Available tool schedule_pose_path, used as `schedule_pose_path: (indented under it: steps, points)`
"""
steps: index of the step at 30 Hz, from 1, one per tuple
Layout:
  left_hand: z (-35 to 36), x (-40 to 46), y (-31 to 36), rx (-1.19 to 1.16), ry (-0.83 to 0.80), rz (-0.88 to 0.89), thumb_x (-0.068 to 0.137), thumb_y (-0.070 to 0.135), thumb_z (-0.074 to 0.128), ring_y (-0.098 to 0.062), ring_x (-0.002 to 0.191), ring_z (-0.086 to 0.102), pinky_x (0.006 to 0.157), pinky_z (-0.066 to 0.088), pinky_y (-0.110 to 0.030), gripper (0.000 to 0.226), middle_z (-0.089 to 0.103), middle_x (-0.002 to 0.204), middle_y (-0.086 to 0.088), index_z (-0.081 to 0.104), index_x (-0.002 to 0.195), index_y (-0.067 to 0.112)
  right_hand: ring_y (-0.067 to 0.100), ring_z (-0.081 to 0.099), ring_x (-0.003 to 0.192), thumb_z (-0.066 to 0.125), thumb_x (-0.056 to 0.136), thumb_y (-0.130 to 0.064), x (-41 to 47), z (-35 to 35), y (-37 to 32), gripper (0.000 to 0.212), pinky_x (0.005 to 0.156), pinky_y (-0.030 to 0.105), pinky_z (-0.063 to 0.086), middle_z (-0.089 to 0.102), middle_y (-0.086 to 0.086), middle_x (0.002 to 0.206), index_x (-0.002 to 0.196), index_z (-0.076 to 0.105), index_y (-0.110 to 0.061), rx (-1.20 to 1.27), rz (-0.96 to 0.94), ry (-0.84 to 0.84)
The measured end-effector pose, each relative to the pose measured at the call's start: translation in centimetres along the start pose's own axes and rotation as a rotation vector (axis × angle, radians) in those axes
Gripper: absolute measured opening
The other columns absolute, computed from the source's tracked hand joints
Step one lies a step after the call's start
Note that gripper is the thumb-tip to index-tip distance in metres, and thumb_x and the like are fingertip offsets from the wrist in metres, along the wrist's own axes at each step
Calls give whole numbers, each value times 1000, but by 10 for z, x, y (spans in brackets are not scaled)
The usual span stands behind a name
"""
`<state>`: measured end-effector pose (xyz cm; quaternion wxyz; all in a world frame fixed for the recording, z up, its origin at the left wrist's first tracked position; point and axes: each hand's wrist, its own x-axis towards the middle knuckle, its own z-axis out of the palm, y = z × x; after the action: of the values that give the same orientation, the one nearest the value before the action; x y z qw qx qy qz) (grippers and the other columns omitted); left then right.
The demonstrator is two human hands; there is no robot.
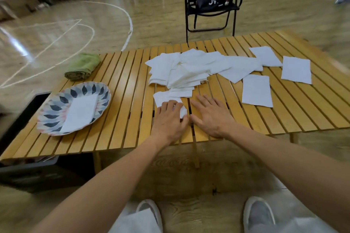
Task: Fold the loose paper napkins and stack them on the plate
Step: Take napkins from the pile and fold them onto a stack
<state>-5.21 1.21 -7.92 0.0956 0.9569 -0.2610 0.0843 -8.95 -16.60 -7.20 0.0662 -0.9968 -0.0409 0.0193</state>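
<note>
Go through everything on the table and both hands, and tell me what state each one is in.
Left hand: flat, pressing a napkin.
Right hand: open, flat on the table.
Napkin under the left hand: partly folded.
Napkin pile: loose, jumbled.
Three single napkins: lying flat, apart.
Plate: holds a folded napkin.
Green cloth: rolled up.
</note>
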Motion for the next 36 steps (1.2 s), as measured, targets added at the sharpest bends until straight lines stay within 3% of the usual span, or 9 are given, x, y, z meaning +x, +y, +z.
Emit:
schedule_pose_path:
  steps: [14, 17, 21, 24, 27, 31, 34, 36]
  points:
    - [6, 3, -7, -74, 24, 16, 94, 50, 39, -21, 125, 41, 106, 35, -38, 52, 48, 135, -2, 49, 134, 19, 16, -5, 155, 17, 100, -63, 5, 8, 5, 67, 126, 42, 0, 1, -4, 169, 160, 9, -33, 18, 0, 0]
    - [9, 4, -10, -151, 10, 93, 94, 51, 44, -19, 124, 44, 107, 34, -36, 52, 52, 133, -1, 52, 132, 16, 17, 7, 155, 21, 102, -58, 8, 9, 8, 63, 126, 43, 8, 13, -2, 168, 158, 21, -29, 59, -7, 33]
    - [-3, -22, 1, -334, -22, 76, 96, 40, 51, -19, 100, 55, 97, 38, -35, 27, 62, 110, 3, 61, 105, 17, 24, 41, 138, 39, 106, -31, -16, -1, -7, 46, 114, 37, 31, 45, 9, 152, 148, 43, -12, 360, 135, 124]
    - [-30, -44, 14, -383, -155, 69, 94, 27, 58, -17, 97, 57, 98, 38, -32, 13, 63, 104, 3, 64, 91, 16, 21, 44, 128, 41, 104, -19, -48, -19, -23, 45, 104, 34, 36, 42, 11, 153, 148, 41, -12, 488, 195, 8]
    - [-56, -56, 22, -377, -244, 41, 94, 10, 54, -21, 104, 58, 85, 41, -25, 10, 64, 108, -1, 61, 96, 17, 27, 42, 136, 45, 100, -13, -76, -40, -32, 52, 110, 39, 38, 37, 8, 157, 152, 37, -15, 417, 219, -75]
    - [-66, -66, 31, -344, -311, -23, 95, 0, 50, -21, 111, 55, 86, 40, -26, 19, 61, 118, -2, 61, 101, 15, 27, 49, 130, 49, 97, -14, -106, -48, -36, 51, 107, 44, 44, 44, 6, 150, 148, 42, -18, 298, 229, -96]
    - [-74, -68, 37, -321, -240, -56, 91, -7, 42, -24, 109, 56, 90, 46, -32, 28, 61, 115, -5, 60, 104, 11, 29, 50, 130, 47, 100, -12, -117, -57, -32, 49, 106, 45, 45, 46, 7, 149, 148, 42, -17, 287, 223, -79]
    - [-75, -65, 35, -255, -131, -110, 93, -3, 42, -25, 100, 58, 88, 50, -38, 26, 59, 113, -5, 58, 106, 14, 29, 58, 117, 43, 101, -9, -107, -64, -28, 39, 97, 43, 50, 57, 9, 137, 138, 52, -14, 269, 232, -18]
